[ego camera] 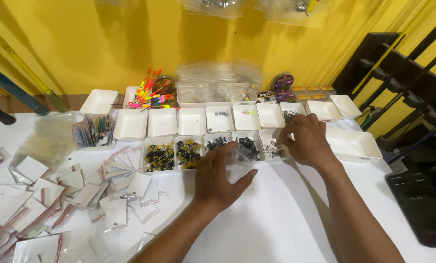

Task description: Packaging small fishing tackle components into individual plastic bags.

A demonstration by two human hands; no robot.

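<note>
My left hand (217, 179) lies on the white table (286, 214) in front of the near row of small white trays. It grips a small clear plastic bag (243, 157) between thumb and fingers, just before the tray of black beads (248, 144). My right hand (307, 140) reaches to the tray of dark wire hooks (273, 150), its fingertips curled at the tray's right rim. Whether those fingers pinch a hook is hidden.
Two trays of yellow-and-black pieces (173, 156) stand to the left. Empty trays (162, 122) fill the back row, with bright floats (150, 92), stacked clear bags (218, 80) and line spools (282, 83) behind. Small zip bags (81, 192) litter the left. A larger tray (355, 145) and a black device (422, 204) are at right.
</note>
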